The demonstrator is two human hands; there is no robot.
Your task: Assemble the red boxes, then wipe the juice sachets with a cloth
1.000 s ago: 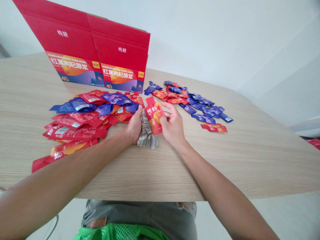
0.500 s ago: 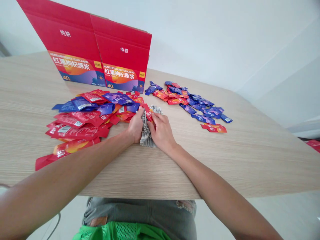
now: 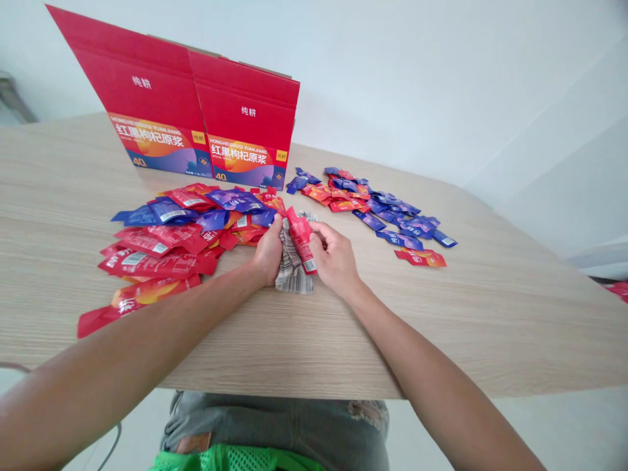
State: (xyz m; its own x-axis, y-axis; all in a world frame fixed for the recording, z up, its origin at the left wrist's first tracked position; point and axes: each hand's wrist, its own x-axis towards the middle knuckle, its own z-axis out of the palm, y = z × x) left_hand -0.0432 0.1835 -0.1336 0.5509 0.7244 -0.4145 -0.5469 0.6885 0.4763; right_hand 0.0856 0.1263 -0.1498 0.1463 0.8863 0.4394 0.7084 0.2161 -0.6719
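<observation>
A red sachet [image 3: 301, 239] with a barcode is upright between my two hands, over a crumpled grey-striped cloth [image 3: 290, 269]. My right hand [image 3: 339, 259] is closed, pinching the sachet's right edge between thumb and fingers. On the other side, my left hand [image 3: 269, 254] is closed around the cloth, its thumb near the sachet's top corner; its fingers are mostly hidden behind the cloth. Just left of that hand lies a heap of red and blue-purple sachets [image 3: 161, 239]. Farther right, a second group of red and blue sachets [image 3: 392, 212] lies spread out.
Two red cartons [image 3: 245, 124] with raised flaps stand side by side at the back left of the wooden table [image 3: 471, 314]. A white wall [image 3: 417, 78] rises behind. The table's front edge runs close to my body.
My right hand has moved slightly right and turned the sachet, so its barcode side now shows more fully in front of the cloth. My left hand stays at the cloth. The view shifted slightly.
</observation>
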